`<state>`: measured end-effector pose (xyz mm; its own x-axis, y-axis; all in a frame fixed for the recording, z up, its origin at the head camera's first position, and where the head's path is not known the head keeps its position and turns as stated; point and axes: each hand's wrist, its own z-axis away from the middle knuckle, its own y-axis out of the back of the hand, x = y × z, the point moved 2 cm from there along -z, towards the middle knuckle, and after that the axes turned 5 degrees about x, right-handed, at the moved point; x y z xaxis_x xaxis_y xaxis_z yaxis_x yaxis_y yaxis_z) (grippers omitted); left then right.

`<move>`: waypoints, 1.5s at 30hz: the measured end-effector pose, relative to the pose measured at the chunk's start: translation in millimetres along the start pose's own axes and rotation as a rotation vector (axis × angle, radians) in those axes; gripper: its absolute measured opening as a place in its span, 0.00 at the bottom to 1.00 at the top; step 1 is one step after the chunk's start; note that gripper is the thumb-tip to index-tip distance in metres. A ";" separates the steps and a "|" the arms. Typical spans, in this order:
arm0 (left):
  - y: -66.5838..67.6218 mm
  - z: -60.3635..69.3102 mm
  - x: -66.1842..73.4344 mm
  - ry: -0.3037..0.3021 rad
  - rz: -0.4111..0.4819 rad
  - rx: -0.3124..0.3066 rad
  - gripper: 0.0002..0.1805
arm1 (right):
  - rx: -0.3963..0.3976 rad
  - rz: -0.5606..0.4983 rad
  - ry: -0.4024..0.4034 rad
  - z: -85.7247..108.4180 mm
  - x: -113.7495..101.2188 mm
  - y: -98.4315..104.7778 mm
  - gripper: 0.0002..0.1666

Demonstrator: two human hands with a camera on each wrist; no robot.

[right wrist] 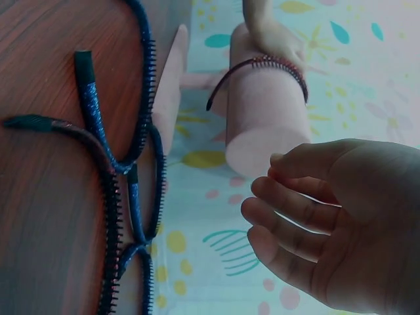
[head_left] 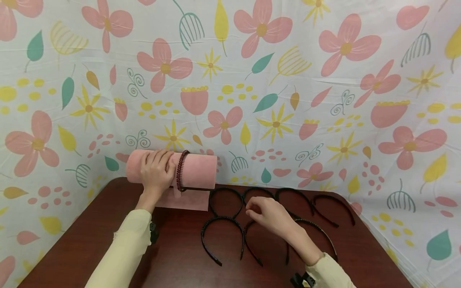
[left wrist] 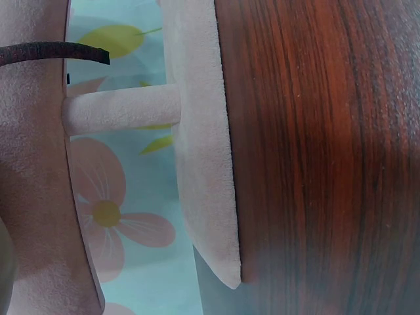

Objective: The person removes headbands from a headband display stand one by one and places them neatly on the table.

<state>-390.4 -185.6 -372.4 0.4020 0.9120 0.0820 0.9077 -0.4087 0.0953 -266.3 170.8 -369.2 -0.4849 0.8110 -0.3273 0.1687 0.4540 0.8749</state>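
Observation:
A pink plush headband stand (head_left: 199,172), a padded roll on a short post (left wrist: 125,109) above a flat base (head_left: 187,201), stands at the table's back left. My left hand (head_left: 156,170) grips the roll's left part, fingers curved over the top. Just right of that hand, a dark red toothed headband (head_left: 180,172) sits around the roll, its end hanging free below in the left wrist view. My right hand (right wrist: 328,223) hovers above the headbands on the table with loosely bent fingers, holding nothing.
Several dark headbands lie in two rows on the brown wooden table (head_left: 173,248). One (head_left: 222,218) is at the front left, another (head_left: 333,208) at the back right. A flower-patterned cloth (head_left: 230,100) hangs directly behind the table.

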 end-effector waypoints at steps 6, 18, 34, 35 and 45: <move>0.0 -0.6 0.0 -0.002 0.001 0.010 0.20 | 0.023 -0.022 0.043 -7.6 -8.4 -1.1 0.04; 0.8 -0.8 0.5 -0.002 0.003 0.003 0.20 | 0.116 -0.126 0.054 -18.5 -23.5 -7.4 0.07; 0.6 -2.2 1.7 -0.006 -0.002 0.017 0.20 | 0.111 -0.205 0.064 -43.6 -47.0 -19.1 0.10; 0.5 -2.1 1.6 -0.006 -0.002 0.020 0.20 | 0.111 -0.203 0.067 -45.3 -48.9 -19.4 0.10; -2.4 0.7 -0.8 -0.004 -0.017 0.018 0.21 | 0.103 -0.261 0.135 -66.6 -65.1 -31.4 0.19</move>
<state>-392.8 -185.3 -373.4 0.3872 0.9188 0.0762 0.9163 -0.3927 0.0787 -297.2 79.2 -351.5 -0.6315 0.6088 -0.4802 0.1058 0.6812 0.7244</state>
